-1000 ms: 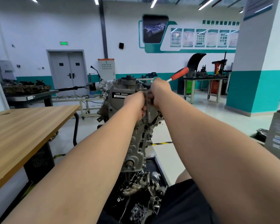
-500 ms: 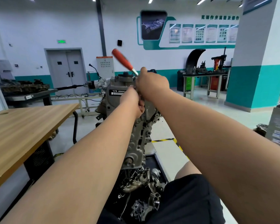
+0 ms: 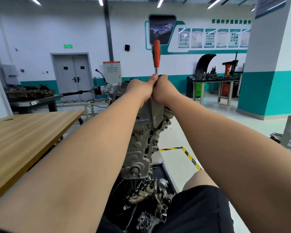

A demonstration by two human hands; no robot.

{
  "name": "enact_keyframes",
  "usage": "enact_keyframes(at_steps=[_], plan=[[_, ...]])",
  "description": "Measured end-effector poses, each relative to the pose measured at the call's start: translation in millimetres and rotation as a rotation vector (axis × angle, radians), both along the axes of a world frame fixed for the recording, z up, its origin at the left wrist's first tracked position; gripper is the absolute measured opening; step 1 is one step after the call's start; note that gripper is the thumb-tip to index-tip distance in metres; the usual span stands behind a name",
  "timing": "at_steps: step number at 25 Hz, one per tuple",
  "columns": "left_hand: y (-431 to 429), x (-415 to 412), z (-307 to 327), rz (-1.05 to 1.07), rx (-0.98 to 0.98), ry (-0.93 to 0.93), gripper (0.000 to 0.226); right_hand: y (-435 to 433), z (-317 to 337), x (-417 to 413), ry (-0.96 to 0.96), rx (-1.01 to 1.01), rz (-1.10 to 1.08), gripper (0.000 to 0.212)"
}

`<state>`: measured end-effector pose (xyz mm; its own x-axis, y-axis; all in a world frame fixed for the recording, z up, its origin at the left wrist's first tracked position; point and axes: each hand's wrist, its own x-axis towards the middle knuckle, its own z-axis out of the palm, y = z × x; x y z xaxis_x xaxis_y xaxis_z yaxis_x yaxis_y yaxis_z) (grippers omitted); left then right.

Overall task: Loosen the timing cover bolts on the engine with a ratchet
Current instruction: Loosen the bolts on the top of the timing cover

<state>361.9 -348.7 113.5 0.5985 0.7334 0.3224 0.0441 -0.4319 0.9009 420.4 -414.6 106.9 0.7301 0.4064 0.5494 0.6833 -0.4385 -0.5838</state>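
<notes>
Ratchet (image 3: 156, 55) stands upright, gripped between left hand (image 3: 139, 89) and right hand (image 3: 162, 89).

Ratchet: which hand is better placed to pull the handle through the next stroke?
Probably right. The right hand appears curled round the shank of the ratchet below its upright red grip; the left hand presses in beside it, its hold hidden.
</notes>
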Motion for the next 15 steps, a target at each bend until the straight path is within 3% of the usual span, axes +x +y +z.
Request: enact_keyframes(at_steps=[4,6,8,10,12,13,15], plan=[[-7,7,5,0.089,0.527,0.230,0.054,-13,-19,11,-0.003,0.063,0.199,0.021],[-15,10,4,0.117,0.693,0.312,0.052,-21,-23,16,0.154,0.094,0.330,0.016],[-20,15,8,0.140,0.717,0.281,0.036,-24,-28,12,0.495,0.323,0.538,0.019],[-26,18,10,0.148,0.664,0.183,0.022,-20,-33,-1,0.937,0.777,0.683,0.019],[-30,20,5,0.131,0.545,0.062,0.023,-9,-37,-21,1.398,1.182,0.795,0.025],[-30,19,1,0.130,0.482,0.012,0.024,-5,-36,-27,1.522,1.292,0.825,0.026],[-25,15,-1,0.153,0.380,-0.061,0.025,0,-28,-33,1.608,1.329,0.787,0.026]])
